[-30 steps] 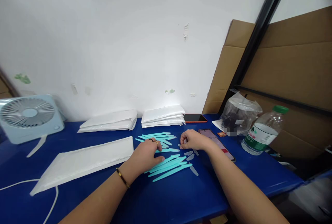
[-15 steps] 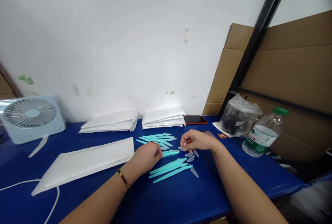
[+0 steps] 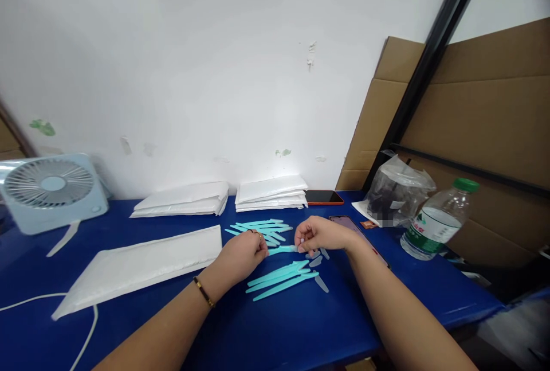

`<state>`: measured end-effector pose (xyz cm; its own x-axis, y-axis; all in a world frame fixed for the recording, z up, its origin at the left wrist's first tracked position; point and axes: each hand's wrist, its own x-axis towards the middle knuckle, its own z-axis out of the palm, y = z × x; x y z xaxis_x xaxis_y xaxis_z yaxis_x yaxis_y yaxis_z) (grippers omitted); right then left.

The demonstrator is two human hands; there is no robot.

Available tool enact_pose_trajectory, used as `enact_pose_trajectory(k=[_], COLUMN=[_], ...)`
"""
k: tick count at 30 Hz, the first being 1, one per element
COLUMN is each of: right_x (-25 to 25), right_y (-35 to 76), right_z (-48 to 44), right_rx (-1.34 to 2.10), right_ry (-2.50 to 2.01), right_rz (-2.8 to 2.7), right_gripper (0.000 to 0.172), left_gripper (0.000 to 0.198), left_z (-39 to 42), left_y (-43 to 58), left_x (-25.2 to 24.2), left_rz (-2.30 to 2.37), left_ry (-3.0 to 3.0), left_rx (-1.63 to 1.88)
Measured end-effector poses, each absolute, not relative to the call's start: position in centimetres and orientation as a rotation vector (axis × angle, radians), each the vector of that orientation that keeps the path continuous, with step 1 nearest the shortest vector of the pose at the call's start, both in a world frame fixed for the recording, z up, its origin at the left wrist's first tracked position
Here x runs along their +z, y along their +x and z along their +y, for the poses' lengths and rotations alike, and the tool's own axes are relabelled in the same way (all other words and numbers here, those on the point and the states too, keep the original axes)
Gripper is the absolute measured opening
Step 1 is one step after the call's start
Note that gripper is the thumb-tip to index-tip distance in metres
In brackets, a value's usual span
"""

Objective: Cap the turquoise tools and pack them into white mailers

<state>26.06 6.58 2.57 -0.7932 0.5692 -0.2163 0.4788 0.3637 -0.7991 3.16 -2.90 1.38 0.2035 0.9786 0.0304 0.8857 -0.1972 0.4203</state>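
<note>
My left hand (image 3: 244, 254) is closed on the handle of a turquoise eyebrow razor (image 3: 280, 250), whose blade end points right. At that end, my right hand (image 3: 317, 234) pinches a small clear blade cap (image 3: 296, 248). The cap appears to meet the razor's tip; how far it covers the blade is hard to see. Behind my left hand lies a pile of turquoise razors (image 3: 263, 226). Several more razors (image 3: 279, 279) lie fanned nearer to me. Loose clear caps (image 3: 321, 284) are scattered below and beside my right hand.
A white padded envelope (image 3: 146, 268) lies left, with stacked envelopes (image 3: 270, 193) by the wall. The blue table (image 3: 275, 336) also holds a fan (image 3: 54, 193), a phone (image 3: 324, 197), another phone (image 3: 344, 221), a bagged cup (image 3: 397, 193) and a water bottle (image 3: 438, 222).
My right hand has moved slightly left with the cap, bringing it to the blade end of the razor. My left hand stays nearly in place, still gripping the handle.
</note>
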Motion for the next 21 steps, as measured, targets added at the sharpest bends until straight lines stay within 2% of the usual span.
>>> enact_pose_trajectory(k=[21], right_x=[2.95], right_y=[26.02], right_z=[6.41], right_rx=[1.263], right_ry=[-0.967], right_rz=[-2.551], right_gripper=[0.026], left_gripper=[0.014], left_z=[-2.68], left_y=[2.84], left_x=[1.39], left_rz=[1.809], left_ry=[2.215], left_rx=[0.442])
